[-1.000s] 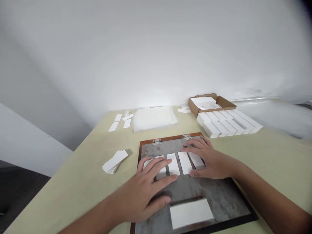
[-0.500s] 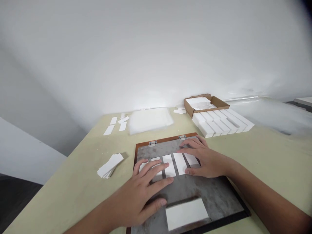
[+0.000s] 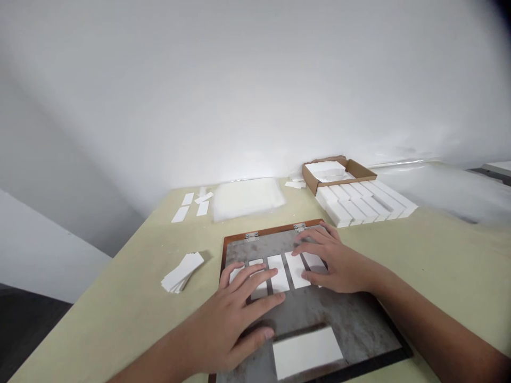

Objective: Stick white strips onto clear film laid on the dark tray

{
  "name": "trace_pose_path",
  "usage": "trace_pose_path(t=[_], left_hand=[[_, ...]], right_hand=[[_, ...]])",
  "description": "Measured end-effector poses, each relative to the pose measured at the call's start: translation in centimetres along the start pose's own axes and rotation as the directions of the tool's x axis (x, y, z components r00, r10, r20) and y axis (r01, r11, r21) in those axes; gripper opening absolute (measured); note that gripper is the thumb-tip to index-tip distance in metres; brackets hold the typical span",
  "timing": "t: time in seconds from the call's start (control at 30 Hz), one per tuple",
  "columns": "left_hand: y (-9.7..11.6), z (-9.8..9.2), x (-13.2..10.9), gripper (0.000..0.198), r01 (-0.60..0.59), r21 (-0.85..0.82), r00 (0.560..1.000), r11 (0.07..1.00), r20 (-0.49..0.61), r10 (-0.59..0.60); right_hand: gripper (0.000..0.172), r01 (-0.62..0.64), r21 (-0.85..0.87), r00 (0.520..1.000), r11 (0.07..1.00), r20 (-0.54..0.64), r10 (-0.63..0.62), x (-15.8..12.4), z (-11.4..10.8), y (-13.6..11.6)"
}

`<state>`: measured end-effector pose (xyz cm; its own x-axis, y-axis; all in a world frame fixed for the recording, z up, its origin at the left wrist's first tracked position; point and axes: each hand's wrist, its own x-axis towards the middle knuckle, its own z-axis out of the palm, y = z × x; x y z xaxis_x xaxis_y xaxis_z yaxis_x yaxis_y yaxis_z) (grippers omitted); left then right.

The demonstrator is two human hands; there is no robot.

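My left hand lies flat, fingers spread, on the left white strips on a grey mottled board with a brown edge and metal hinges. My right hand rests with its fingertips on the right strips, and its fingers partly hide them. Several white strips lie side by side across the board, separated by dark gaps. Nearer me, a larger white rectangle sits in the board's lower part, below both hands. Neither hand grips anything.
A small stack of white strips lies left of the board on the pale green table. Farther back are loose strips, a translucent plastic pack, a cardboard tray and rows of white bars.
The whole view has shifted slightly as my head moved. Both hands stay on the strips, with only small shifts of the fingers.
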<state>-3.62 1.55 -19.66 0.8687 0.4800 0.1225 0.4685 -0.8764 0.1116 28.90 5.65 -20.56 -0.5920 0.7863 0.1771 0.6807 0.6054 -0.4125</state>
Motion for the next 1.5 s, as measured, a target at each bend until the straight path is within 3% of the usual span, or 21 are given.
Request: trace_pose_path(t=[0.43,1.07,1.23,1.4,1.5], left_hand=[[0.0,-0.4,0.4,0.053,-0.004,-0.023,0.999,1.0,0.047,0.005],[0.0,-0.4,0.2,0.056,-0.012,-0.009,1.0,1.0,0.004,0.012],[1.0,-1.0,2.5,0.057,-0.048,0.028,0.999,0.998,-0.018,0.049],[1.8,-0.2,6.2,0.027,-0.029,-0.035,0.994,0.999,-0.103,0.025],[1.7,0.5,7.2,0.021,-0.043,-0.037,0.989,0.998,-0.141,0.038]], right_hand=[[0.028,0.016,-0.014,0.999,1.0,-0.049,-0.017,0.1,0.8,0.1],[0.016,-0.002,-0.02,0.996,1.0,-0.088,0.0,0.4,1.1,0.1],[0.017,0.003,0.004,0.996,1.0,-0.094,-0.003,0.5,1.3,0.1],[0.016,-0.01,0.036,0.996,0.999,-0.088,0.013,0.7,1.1,-0.1],[0.03,-0.041,0.068,0.997,0.997,-0.058,0.045,0.4,0.0,0.4]])
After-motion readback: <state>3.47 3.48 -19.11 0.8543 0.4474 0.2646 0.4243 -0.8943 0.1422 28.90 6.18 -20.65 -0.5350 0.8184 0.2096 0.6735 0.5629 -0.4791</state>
